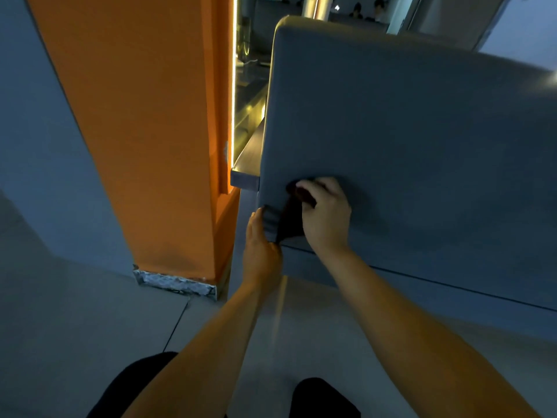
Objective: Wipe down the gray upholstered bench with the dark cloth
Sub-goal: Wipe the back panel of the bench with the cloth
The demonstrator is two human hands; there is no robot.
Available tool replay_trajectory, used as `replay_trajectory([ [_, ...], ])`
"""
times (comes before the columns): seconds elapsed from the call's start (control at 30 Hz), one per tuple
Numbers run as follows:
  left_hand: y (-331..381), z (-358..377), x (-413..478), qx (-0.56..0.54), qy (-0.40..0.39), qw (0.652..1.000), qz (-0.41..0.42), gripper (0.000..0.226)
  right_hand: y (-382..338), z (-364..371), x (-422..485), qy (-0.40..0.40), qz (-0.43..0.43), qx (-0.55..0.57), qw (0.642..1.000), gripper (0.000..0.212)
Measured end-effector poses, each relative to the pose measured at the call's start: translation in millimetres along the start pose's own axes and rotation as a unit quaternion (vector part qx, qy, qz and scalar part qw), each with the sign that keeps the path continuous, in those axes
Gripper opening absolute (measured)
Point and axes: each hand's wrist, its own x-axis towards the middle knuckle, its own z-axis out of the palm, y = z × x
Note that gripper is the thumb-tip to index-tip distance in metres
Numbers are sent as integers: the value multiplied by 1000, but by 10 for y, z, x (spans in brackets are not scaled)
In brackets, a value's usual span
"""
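Observation:
The gray upholstered bench (422, 131) fills the right half of the head view, its large padded face toward me. The dark cloth (291, 220) hangs at the bench's lower left corner. My right hand (327, 214) grips the cloth's upper end and holds it against the padding. My left hand (260, 236) is at the corner's left edge, thumb against the gray side and fingers at the cloth's lower end. Whether it holds the cloth or the bench edge is hidden.
An orange pillar (144, 131) with a lit strip (233, 86) stands just left of the bench, with a narrow gap and a dark ledge (247, 164) between them. Pale floor tiles (90, 312) lie below. My dark-clad knees (322, 399) show at the bottom.

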Motion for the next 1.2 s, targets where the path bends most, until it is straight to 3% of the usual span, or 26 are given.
replay_trajectory([
  [0.1, 75, -6, -15, -16, 12, 1000, -10, 80, -125, 89, 71, 23, -16, 12, 1000, 35],
  [0.3, 213, -98, -34, -93, 2, 996, -3, 67, -14, 603, -615, -193, 38, 2, 981, 14],
  [0.4, 198, -110, -12, -67, -19, 997, 17, 73, 19, 524, -471, -188, 38, 16, 981, 14],
  [0.47, 214, -91, 13, -49, -25, 997, 51, 71, -25, 387, -319, -190, 28, 8, 981, 26],
  [0.6, 472, -64, 52, 25, 28, 997, 63, 71, -91, 102, -72, -114, 3, 12, 993, 28],
  [0.73, 844, 47, 159, -23, 72, 995, 58, 76, -161, -228, 321, -35, -24, 16, 999, 30],
  [0.8, 923, 166, 163, -18, 53, 996, 68, 81, -154, -417, 510, -8, -32, 13, 999, 30],
  [0.9, 1032, 330, 75, 113, 16, 993, 37, 92, -26, -705, 669, 33, -25, 13, 999, 31],
  [1.1, 1296, 348, 50, 116, -13, 993, 2, 97, 221, -1016, 627, 163, 77, 47, 982, 31],
  [1.2, 1322, 251, 25, 133, -20, 988, 78, 91, -45, -930, 552, 154, 84, 63, 982, 29],
])
